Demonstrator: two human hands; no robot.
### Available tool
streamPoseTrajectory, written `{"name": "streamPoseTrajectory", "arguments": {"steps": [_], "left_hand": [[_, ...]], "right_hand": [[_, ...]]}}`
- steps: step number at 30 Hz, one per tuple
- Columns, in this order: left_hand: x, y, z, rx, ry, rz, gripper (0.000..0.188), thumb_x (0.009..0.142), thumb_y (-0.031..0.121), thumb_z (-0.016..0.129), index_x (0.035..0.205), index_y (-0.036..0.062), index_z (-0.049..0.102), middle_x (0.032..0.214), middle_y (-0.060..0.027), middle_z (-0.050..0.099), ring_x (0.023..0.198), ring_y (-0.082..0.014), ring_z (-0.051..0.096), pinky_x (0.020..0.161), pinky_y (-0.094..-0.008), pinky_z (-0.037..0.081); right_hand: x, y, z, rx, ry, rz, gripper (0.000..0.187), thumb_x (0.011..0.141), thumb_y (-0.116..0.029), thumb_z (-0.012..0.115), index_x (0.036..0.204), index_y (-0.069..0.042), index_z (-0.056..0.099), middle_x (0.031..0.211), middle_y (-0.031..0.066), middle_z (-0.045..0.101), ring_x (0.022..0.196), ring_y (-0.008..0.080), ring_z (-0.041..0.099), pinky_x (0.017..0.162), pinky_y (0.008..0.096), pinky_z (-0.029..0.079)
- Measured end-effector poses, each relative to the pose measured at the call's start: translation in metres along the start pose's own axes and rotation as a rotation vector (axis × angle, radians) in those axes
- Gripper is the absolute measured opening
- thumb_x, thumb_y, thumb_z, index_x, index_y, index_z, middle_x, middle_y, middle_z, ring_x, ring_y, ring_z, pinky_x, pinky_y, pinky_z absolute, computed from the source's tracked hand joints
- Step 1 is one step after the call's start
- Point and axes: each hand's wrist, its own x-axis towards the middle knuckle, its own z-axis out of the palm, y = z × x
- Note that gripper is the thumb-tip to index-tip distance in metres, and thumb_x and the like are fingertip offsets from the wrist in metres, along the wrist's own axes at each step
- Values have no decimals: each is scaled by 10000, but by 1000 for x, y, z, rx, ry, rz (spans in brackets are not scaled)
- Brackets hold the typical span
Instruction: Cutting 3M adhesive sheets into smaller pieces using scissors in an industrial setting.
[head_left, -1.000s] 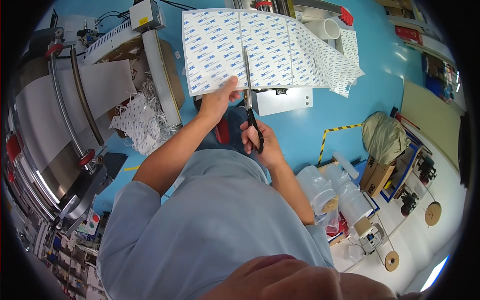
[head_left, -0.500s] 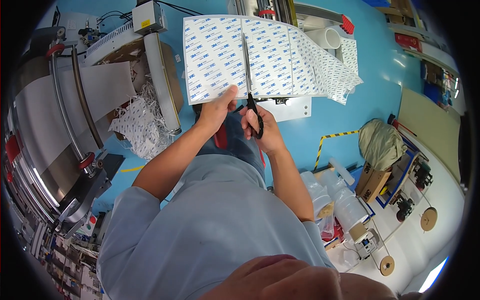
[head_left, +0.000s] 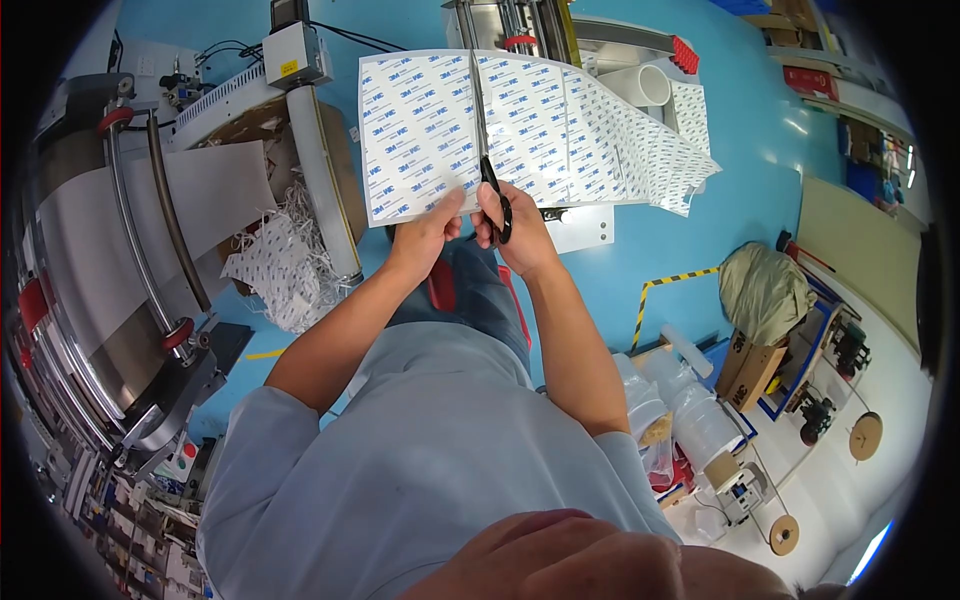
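Observation:
A long white sheet (head_left: 415,125) with blue print stretches out in front of me, its right part curling and sagging. My left hand (head_left: 428,235) pinches its near edge, the thumb on top. Scissors (head_left: 484,135) with black handles and long blades are in my right hand (head_left: 523,238), the fingers in the loops. Their blades lie along a crosswise line in the sheet and look nearly closed, with the tip at the far edge. The two hands are close together. Whatever lies under the sheet is mostly hidden.
At left stands a machine with metal rollers (head_left: 130,210) and a grey roller (head_left: 322,180); shredded strips (head_left: 285,265) heap up beside it. Beyond the sheet sits another machine with a white tube (head_left: 640,87). Plastic-wrapped rolls (head_left: 700,405) and a cardboard box (head_left: 750,370) are at right.
The scissors have advanced along the sheet, their tip now reaching its far edge. The sheet's near edge has come slightly closer to me, and my right hand has moved nearer my left.

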Motion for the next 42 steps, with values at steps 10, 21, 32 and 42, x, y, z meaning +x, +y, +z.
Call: {"name": "streamPoseTrajectory", "arguments": {"steps": [10, 21, 32, 42], "left_hand": [[-4, -6, -9, 50, -9, -10, 263, 884, 317, 609, 832, 61, 580, 651, -6, 515, 562, -85, 475, 516, -216, 376], [-42, 9, 3, 689, -324, 338, 510, 829, 217, 662, 1251, 0, 476, 1260, -139, 494, 1138, -226, 472, 960, -314, 371], [50, 14, 82, 1073, 267, 491, 586, 778, 309, 700, 1212, -8, 469, 1050, -142, 555, 901, -232, 544, 802, -334, 452], [96, 11, 116, 1135, 496, 58, 732, 758, 429, 721, 1193, -100, 463, 1025, -156, 614, 909, -197, 596, 805, -280, 459]], "right_hand": [[32, -20, -5, -64, -25, -44, 395, 867, -417, 606, 821, -34, 523, 657, 21, 508, 527, 104, 462, 494, 245, 394], [-17, -18, -22, -84, 57, -358, 292, 712, -86, 761, 916, 1, 570, 743, -12, 557, 674, 63, 494, 591, 231, 414], [-76, -110, -387, -144, 603, -619, 246, 774, -1, 642, 998, 24, 545, 928, 101, 639, 804, 159, 605, 758, 274, 486], [88, -130, -570, -264, 477, -379, 257, 780, -86, 690, 969, 25, 556, 847, 62, 622, 741, 152, 585, 654, 259, 469]]}}
